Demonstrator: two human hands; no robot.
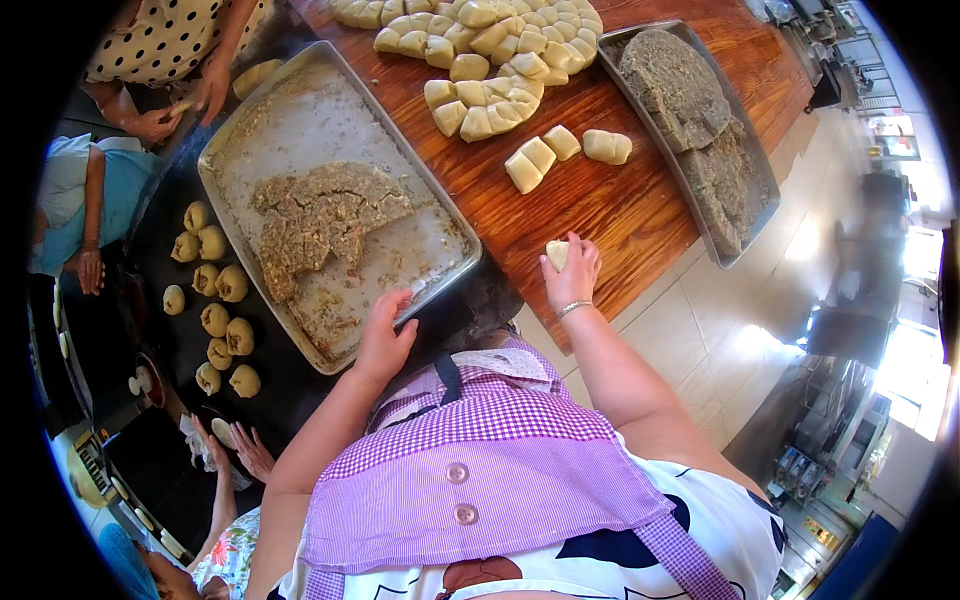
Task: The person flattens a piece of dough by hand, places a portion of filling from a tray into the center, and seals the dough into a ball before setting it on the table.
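My right hand point(572, 277) holds a pale piece of dough point(557, 254) near the front edge of the brown wooden table point(620, 210). My left hand point(384, 335) rests on the near rim of a large metal tray point(440, 215) that carries a broken slab of crumbly brown filling point(320, 220). Cut dough pieces point(480, 60) lie in a heap at the table's far side, with three loose pieces point(565, 148) closer to me.
A second metal tray point(745, 150) with brown filling stands at the right of the table. Several filled dough balls point(215, 300) sit on a dark surface at the left. Other people's hands work there, one pair point(235, 445) at the lower left, another point(185, 105) at the top left.
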